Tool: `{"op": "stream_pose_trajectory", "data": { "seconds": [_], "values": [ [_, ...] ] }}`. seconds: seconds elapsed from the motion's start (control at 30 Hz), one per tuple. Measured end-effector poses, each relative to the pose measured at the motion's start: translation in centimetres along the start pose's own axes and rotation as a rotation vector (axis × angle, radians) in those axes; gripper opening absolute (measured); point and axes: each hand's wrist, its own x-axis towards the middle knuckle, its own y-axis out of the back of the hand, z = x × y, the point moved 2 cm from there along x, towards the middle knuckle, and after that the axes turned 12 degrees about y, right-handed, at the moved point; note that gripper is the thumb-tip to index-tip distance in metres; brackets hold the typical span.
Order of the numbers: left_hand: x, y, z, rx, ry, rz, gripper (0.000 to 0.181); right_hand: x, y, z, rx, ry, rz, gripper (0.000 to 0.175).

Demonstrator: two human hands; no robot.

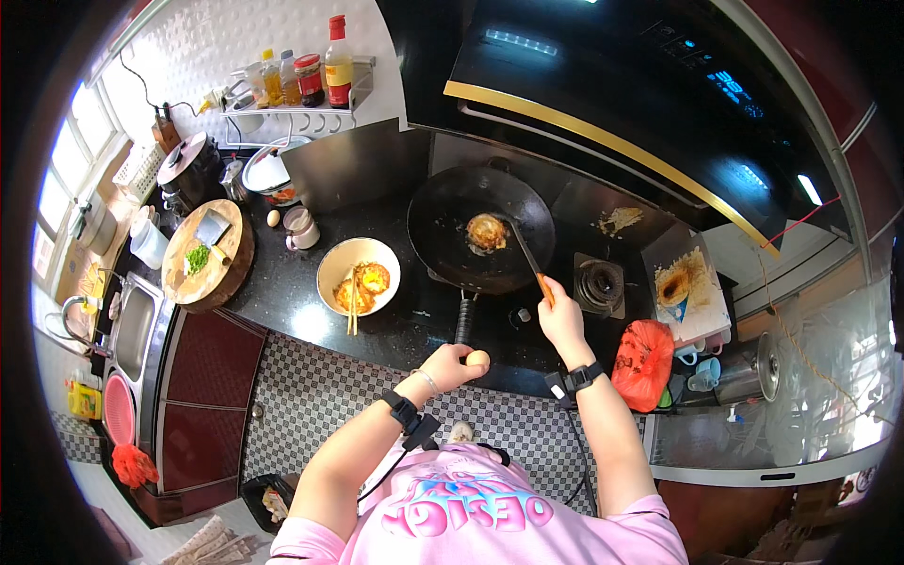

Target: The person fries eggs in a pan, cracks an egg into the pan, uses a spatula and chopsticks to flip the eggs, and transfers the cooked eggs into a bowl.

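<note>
My left hand [450, 366] holds a whole egg [477, 362] near the end of the wok's black handle [465, 321]. In my right hand [561, 318] is the wooden handle of a spatula [531, 260], its metal end in the black wok [441, 240], touching or close beside a browned fried egg [486, 232]. Left of the wok, a white bowl [332, 258] holds fried eggs [373, 277], with wooden chopsticks [352, 311] resting in it and over its near rim. Another whole egg [273, 218] lies on the counter beside a mug [301, 228].
A round chopping board [176, 279] at the left bears a cleaver [211, 227] and chopped greens [197, 259]. Behind are lidded pots and a metal splash guard [360, 166]. A gas burner [599, 284] and a red plastic bag [643, 364] lie right. The range hood [600, 134] overhangs the wok.
</note>
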Motion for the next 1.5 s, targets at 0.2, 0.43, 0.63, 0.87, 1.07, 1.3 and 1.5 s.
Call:
{"op": "stream_pose_trajectory", "data": {
  "seconds": [0.2, 0.43, 0.63, 0.87, 1.07, 1.3, 1.5],
  "values": [
    [-0.6, 0.4, 1.1, -0.007, 0.053, -0.038, 0.059, -2.4, 0.8, 0.1, -0.180, 0.169, -0.077, 0.044],
    [0.2, 0.0, -0.1, -0.001, 0.023, -0.020, 0.053, -3.3, 3.1, -2.0, 0.036, 0.094, -0.069, 0.041],
    [0.1, 0.0, 0.3, -0.035, 0.047, -0.043, 0.058, -3.4, 3.4, -3.6, 0.048, 0.151, -0.045, 0.040],
    [-0.1, 0.2, 0.4, 0.004, 0.008, -0.009, 0.054, -3.9, 1.2, -4.0, 0.046, 0.139, -0.141, 0.039],
    [0.0, 0.3, 0.1, 0.003, 0.012, -0.011, 0.054, -3.4, 1.0, -3.0, 0.085, 0.095, -0.087, 0.039],
    [0.0, 0.2, 0.1, 0.013, -0.012, 0.010, 0.057, -3.6, 1.7, -2.1, 0.089, 0.079, 0.048, 0.037],
    [0.0, 0.3, 0.1, 0.019, 0.029, -0.002, 0.050, -4.3, 2.2, -2.3, 0.103, 0.007, -0.012, 0.039]
  ]
}}
